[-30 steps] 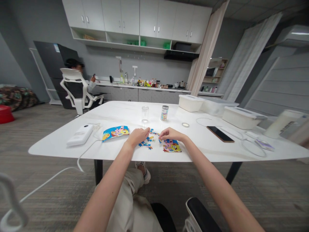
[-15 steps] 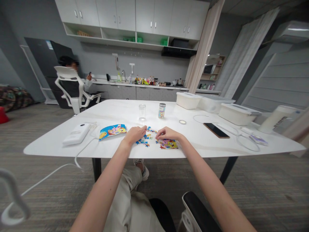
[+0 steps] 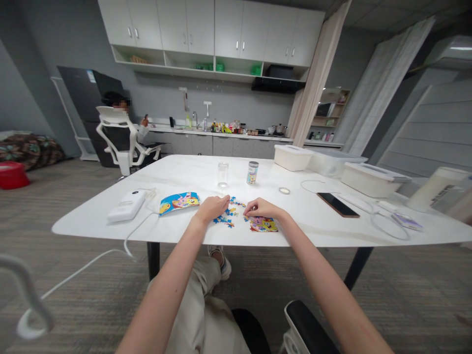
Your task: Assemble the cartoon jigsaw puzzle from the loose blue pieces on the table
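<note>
Several small blue and yellow puzzle pieces [image 3: 229, 214] lie scattered on the white table between my hands. My left hand [image 3: 214, 207] rests at their left side, its fingers closed together; whatever it may hold is hidden. On the right, my right hand [image 3: 261, 208] has thumb and fingers pinched close to a few pieces, with something too small to make out. Just below it lies a partly assembled colourful cartoon puzzle [image 3: 264, 224]. A curved cartoon picture sheet [image 3: 179, 202] is left of my left hand. Behind the pieces stand a clear jar [image 3: 222, 174] and a lidded cartoon jar [image 3: 252, 173].
A ring-shaped lid [image 3: 283, 191] and a black phone [image 3: 338, 205] lie to the right, near cables. White boxes [image 3: 374, 180] and a tilted white container stand at the right. A white device [image 3: 127, 205] is at the left. A person sits beyond the table.
The whole view has shifted, so the scene sits slightly further right and lower. Both hands stay near the pieces, with little visible change in their grip.
</note>
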Available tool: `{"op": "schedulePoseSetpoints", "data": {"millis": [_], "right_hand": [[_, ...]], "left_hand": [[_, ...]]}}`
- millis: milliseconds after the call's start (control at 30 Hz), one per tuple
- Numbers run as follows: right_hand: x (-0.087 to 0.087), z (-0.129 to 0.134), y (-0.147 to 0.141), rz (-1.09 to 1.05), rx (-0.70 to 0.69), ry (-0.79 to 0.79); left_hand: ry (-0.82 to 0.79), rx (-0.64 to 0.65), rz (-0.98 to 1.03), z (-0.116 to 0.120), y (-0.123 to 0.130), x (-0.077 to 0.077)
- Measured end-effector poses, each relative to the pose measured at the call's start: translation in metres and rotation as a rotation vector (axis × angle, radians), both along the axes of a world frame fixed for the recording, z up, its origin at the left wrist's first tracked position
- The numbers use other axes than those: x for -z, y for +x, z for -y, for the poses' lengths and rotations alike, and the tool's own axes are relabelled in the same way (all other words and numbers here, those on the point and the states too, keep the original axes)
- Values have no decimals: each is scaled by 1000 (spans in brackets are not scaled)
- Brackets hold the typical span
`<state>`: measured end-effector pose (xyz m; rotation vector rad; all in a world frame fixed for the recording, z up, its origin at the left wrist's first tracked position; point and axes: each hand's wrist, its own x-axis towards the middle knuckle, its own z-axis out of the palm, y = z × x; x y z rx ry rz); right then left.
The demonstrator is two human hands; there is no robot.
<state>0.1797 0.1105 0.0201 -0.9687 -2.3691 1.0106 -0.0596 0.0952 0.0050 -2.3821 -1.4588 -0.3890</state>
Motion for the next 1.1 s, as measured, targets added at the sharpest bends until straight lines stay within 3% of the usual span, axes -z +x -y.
{"op": "schedulePoseSetpoints", "data": {"millis": [933, 1100], "right_hand": [[5, -3, -1, 19, -21, 131], [10, -11, 1, -15, 151, 323]], "left_hand": [[-6, -17, -52, 3, 1, -4], [-1, -23, -73, 1, 0, -2]]}}
